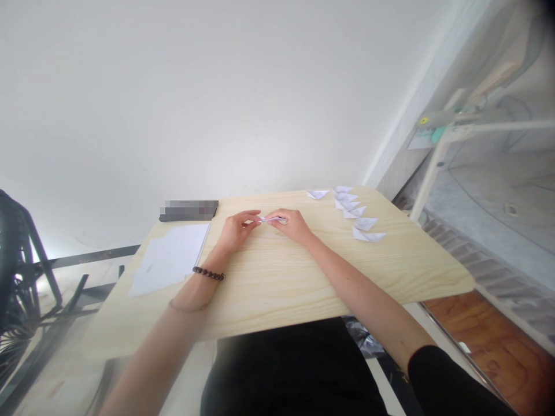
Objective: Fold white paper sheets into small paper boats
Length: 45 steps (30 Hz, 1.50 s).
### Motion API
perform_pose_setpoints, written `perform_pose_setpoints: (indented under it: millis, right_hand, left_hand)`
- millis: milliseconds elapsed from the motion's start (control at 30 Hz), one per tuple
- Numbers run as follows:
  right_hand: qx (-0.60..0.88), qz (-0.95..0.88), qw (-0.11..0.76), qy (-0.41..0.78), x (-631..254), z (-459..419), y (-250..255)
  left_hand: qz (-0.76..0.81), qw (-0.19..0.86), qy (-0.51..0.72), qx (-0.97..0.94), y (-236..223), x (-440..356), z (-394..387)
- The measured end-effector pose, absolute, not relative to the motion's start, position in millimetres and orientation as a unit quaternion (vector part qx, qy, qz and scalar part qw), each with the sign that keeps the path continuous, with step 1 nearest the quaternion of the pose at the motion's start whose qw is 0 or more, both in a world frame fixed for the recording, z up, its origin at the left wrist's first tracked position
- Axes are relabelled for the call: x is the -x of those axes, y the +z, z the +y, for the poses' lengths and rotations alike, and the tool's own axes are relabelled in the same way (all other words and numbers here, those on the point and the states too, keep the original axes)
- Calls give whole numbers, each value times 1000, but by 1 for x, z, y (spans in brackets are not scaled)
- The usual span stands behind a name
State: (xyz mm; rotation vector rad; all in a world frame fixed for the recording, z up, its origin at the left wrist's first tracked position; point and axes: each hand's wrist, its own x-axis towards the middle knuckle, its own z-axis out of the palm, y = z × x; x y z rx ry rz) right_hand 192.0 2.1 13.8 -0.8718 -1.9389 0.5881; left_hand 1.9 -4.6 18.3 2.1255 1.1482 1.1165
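Note:
Above the middle of the wooden table, a small folded white paper (263,219) is pinched between both of my hands. My left hand (237,229), with a dark bead bracelet on its wrist, grips the paper's left end between thumb and fingers. On the other end, my right hand (289,224) holds it the same way. Fingers hide much of the paper, so its exact shape cannot be made out. Several folded paper boats (347,203) stand in a loose row at the table's right, beyond my right hand.
A stack of white paper sheets (173,254) lies on the table's left part. Behind it is a dark grey box-like object (188,211), partly blurred. The pale wooden table (277,289) meets a white wall. A white metal frame (437,156) stands at right, a black chair (21,260) at left.

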Motion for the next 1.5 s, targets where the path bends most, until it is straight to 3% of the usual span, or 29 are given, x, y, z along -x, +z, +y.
perform_pose_setpoints:
  millis: [667, 1033, 1500]
  right_hand:
    - [364, -787, 446, 222, -192, 4, 10]
    - [376, -785, 433, 234, -190, 1, 12]
    - [353, -794, 438, 230, -190, 3, 12]
  left_hand:
    - [435, 221, 398, -777, 21, -4, -8]
    - [454, 157, 361, -800, 19, -4, -7]
    - [488, 190, 375, -765, 18, -5, -7]
